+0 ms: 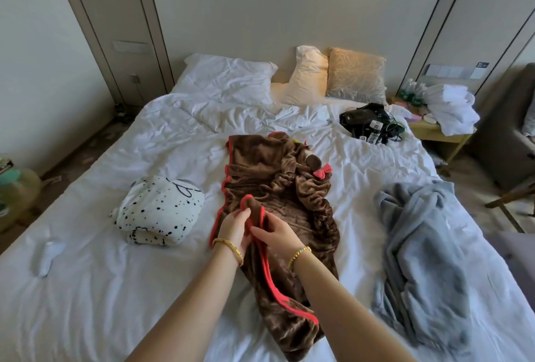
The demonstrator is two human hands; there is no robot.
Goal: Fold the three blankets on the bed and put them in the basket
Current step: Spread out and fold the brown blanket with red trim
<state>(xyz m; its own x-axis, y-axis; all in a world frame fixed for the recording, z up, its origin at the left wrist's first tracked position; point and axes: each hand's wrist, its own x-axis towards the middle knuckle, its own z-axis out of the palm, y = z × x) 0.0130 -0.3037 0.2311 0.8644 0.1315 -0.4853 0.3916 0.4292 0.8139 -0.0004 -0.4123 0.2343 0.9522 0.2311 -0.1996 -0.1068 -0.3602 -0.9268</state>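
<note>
A brown fleece blanket with red trim and a small red bow lies crumpled lengthwise down the middle of the white bed. My left hand and my right hand meet at its near part, both gripping the red-edged hem. A white blanket with black spots sits bundled to the left. A grey-blue blanket lies spread in loose folds on the right. No basket is in view.
Pillows and two cushions lean at the headboard. A black bundle of cables and gear lies at the bed's far right. A side table with white cloth stands right of the bed, beside a chair.
</note>
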